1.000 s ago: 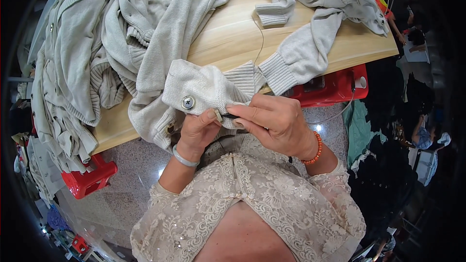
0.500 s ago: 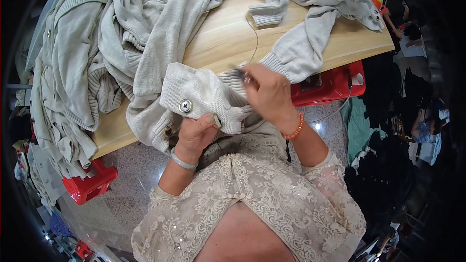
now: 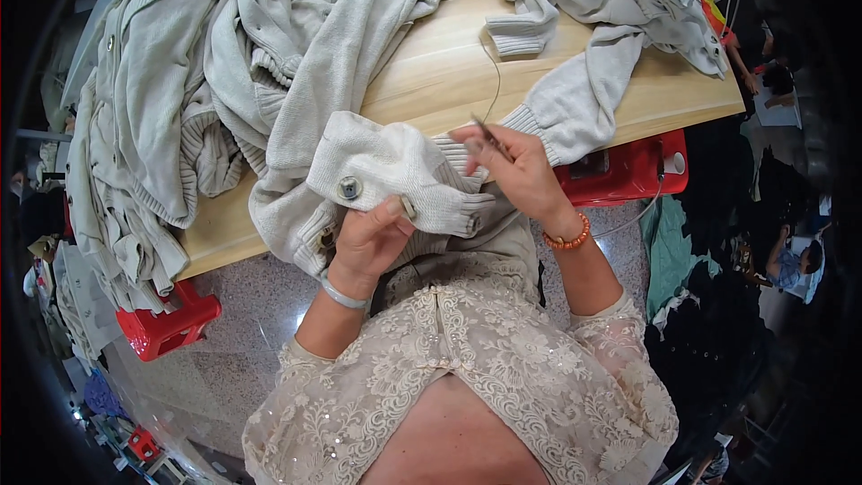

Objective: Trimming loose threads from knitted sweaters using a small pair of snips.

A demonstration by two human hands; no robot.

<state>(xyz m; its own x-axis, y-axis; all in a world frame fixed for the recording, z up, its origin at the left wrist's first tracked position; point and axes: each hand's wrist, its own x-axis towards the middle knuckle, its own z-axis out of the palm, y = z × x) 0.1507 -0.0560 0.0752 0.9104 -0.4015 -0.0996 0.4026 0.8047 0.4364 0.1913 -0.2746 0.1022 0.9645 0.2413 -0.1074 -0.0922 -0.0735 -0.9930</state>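
In my left hand (image 3: 370, 241) is a bunched part of a light grey knitted cardigan (image 3: 382, 162), pinched under the thumb. A round metallic button (image 3: 349, 188) shows on the held fabric, just above my fingers. My right hand (image 3: 521, 169) is closed around a small dark pointed tool (image 3: 486, 129) that looks like thread snips; its blades point up and left. That hand hovers beside the ribbed edge of the cardigan. A ribbed-cuff sleeve (image 3: 584, 94) stretches away to the right on the wooden table (image 3: 431, 58). What the fingers under the fabric do is hidden.
More grey knitwear (image 3: 162, 81) is heaped along the table's left and far sides. Below the table edge are a red plastic item (image 3: 633, 171) at right and a red stool (image 3: 171, 323) at left. Green cloth (image 3: 669, 247) and dark fabric lie at right. Other people sit farther right.
My right hand has drawn slightly right from the ribbed edge, with the tool now showing more clearly. My left hand keeps its hold, and the fabric's right end has shifted a little.
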